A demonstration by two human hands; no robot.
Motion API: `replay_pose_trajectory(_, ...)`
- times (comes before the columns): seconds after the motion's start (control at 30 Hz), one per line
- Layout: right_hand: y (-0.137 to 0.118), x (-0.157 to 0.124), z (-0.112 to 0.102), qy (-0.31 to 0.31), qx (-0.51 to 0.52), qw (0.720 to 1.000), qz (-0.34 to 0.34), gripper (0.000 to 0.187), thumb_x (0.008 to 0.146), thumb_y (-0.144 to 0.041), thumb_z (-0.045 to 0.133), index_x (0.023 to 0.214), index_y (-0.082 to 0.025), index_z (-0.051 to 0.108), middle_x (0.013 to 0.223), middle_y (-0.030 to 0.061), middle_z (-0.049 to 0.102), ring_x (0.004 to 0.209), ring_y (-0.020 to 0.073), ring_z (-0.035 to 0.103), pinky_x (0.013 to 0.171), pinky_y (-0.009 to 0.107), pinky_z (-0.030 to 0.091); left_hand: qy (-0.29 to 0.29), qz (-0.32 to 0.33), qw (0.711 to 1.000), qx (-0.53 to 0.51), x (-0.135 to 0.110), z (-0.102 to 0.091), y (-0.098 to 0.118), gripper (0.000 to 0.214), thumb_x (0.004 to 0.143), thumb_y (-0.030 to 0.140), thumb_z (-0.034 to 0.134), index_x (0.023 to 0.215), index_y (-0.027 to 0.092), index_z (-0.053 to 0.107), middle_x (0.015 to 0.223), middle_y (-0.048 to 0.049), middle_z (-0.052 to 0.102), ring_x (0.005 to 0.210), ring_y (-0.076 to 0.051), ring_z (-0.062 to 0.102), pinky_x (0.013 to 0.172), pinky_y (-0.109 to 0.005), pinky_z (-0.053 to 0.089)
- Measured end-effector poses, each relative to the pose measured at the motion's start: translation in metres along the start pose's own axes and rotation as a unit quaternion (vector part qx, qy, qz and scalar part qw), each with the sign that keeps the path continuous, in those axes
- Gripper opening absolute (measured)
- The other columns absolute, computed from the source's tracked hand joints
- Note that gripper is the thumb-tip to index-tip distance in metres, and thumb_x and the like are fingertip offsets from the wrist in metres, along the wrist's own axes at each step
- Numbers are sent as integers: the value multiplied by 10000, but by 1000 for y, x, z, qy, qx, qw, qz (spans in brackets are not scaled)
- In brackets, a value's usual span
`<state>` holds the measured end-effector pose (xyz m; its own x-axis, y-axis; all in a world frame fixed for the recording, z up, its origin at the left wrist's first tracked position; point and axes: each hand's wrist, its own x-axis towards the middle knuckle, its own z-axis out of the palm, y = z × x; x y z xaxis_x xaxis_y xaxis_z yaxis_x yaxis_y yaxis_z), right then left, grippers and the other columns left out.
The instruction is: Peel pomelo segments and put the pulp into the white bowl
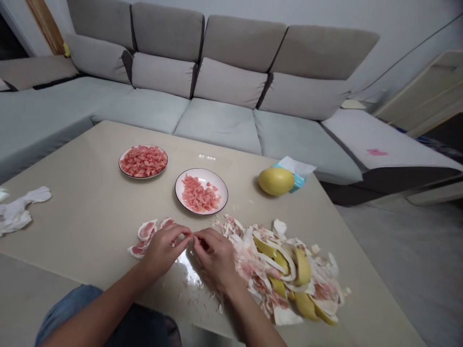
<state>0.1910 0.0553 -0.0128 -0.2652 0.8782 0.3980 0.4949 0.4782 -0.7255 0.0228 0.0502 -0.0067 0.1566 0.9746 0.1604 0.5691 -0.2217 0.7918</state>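
Note:
My left hand (168, 248) and my right hand (215, 253) meet fingertip to fingertip above the table, both in a pinch. Whatever is between the fingertips is too small to make out. Beside and partly behind my left hand lie pomelo segments (147, 230) with pink flesh and white skin. Just beyond the hands, a white dark-rimmed plate (220, 195) holds peeled pink pomelo pulp (199, 193). To the right of my right hand spreads a heap of pomelo peel (302, 267), yellow rind mixed with white pith and thin membranes.
Farther back on the table (83, 193) stands a second plate piled with pink pulp (143, 161). A whole yellow pomelo (276, 181) rests against a blue tissue pack (298, 182). Crumpled white tissues (18, 212) lie at the left. A grey sofa (220, 120) stands behind the table.

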Motion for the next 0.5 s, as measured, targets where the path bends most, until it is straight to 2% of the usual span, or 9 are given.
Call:
replay_pose_trajectory(0.17,-1,-1,4,33,19,999,32,116,814,-149,591,728,-186,659,645,0,600,574,125,527,553,238,390,-3,16,1000,0,0,3,0,128,854,245,563,885,215,684,732,13,665,576,-125,500,664,-268,447)
replay_pose_trajectory(0.33,-3,0,6,35,47,997,55,117,789,-137,589,688,-176,632,638,-8,568,570,117,499,549,232,369,-1,7,1000,2,-1,3,3,138,852,247,566,876,204,695,725,5,671,569,-123,496,642,-258,434)
replay_pose_trajectory(0.4,-5,2,6,32,68,995,67,110,774,-127,584,693,-174,641,647,-5,576,585,120,507,554,230,371,-3,-12,1000,-7,0,2,4,141,834,236,574,867,204,708,710,2,669,568,-125,493,613,-250,417)
replay_pose_trajectory(0.5,-7,4,3,27,113,987,108,96,733,-132,598,658,-171,645,624,-8,563,583,123,503,540,224,368,-17,-80,995,-58,3,0,4,121,784,236,614,814,199,726,694,-6,663,569,-127,486,553,-239,370)
